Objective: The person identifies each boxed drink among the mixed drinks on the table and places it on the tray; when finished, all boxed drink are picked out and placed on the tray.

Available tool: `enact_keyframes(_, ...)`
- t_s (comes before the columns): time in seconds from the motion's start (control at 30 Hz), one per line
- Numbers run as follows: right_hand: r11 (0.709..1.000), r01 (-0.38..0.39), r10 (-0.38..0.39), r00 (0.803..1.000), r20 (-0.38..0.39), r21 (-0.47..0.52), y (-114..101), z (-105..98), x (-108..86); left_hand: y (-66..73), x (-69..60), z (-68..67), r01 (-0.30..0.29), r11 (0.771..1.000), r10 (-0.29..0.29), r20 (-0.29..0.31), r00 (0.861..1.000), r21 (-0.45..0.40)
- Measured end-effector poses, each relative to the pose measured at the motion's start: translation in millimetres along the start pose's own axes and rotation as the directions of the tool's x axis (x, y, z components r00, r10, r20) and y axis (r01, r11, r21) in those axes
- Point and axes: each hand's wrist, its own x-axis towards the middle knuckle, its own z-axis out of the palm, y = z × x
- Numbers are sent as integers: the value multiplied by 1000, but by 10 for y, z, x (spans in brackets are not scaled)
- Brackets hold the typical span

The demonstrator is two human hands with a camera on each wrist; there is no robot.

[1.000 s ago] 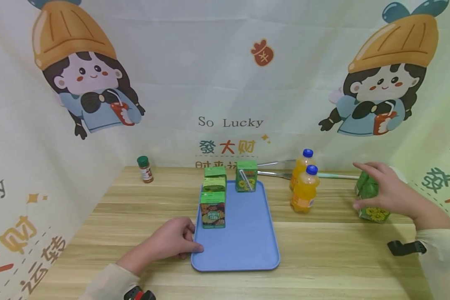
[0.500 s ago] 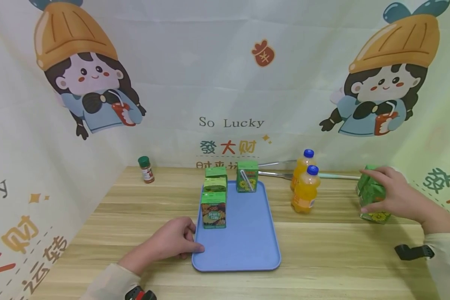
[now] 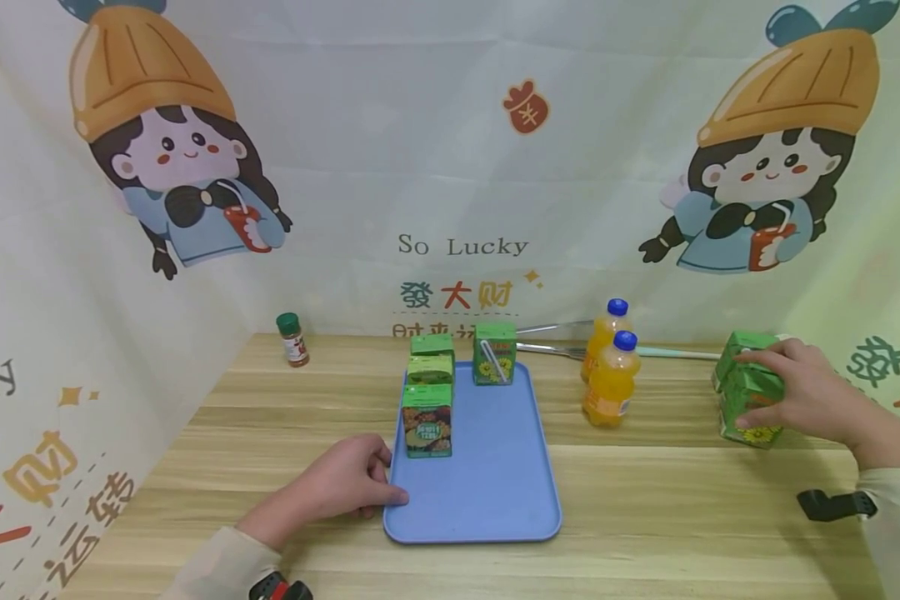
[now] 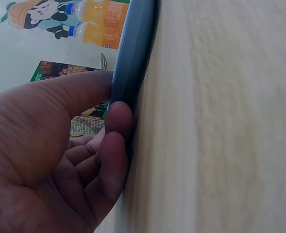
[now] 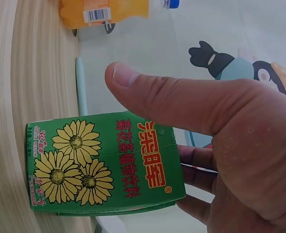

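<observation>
At the lower left edge of the blue tray (image 3: 487, 500), my left hand (image 3: 345, 475) pinches the rim. Its thumb lies over the edge, fingers curled against the side, as the left wrist view shows. On the right, a green chrysanthemum tea carton (image 5: 104, 165) stands upright with yellow flowers on its front. My right hand (image 3: 810, 396) is around it from the right, the thumb (image 5: 126, 75) straight and raised off the carton, the fingers partly hidden behind it. Another green carton (image 3: 750, 342) stands just behind.
Several green drink cartons stand on the tray: a near one (image 3: 427, 421) at the left, others behind it, and one (image 3: 495, 354) at the back right. Two orange drink bottles (image 3: 610, 383) stand right of the tray. A spice jar (image 3: 293, 342) and long-handled utensils (image 3: 686, 352) are at the back.
My right hand has shifted slightly right and down beside the tea carton, uncovering more of both cartons there. The left hand keeps its place on the tray.
</observation>
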Motion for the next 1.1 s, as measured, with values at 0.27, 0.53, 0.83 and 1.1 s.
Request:
enact_keyframes(0.27, 998, -9, 7, 1000, -30, -70, 24, 2, -2, 6, -5, -5, 13, 1000, -13, -3, 1000, 8)
enact_keyframes(0.53, 999, 2, -4, 999, -42, -38, 40, 32, -2, -7, 3, -1, 6, 1000, -6, -2, 1000, 7)
enact_keyframes(0.83, 999, 5, -6, 999, -38, -39, 31, 36, 1, -26, 18, -4, -2, 1000, 2, 13, 1000, -5)
enact_keyframes(1.1, 999, 4, -5, 1000, -29, -35, 35, 26, 5, -23, 21, -4, 6, 1000, -6, 13, 1000, 1)
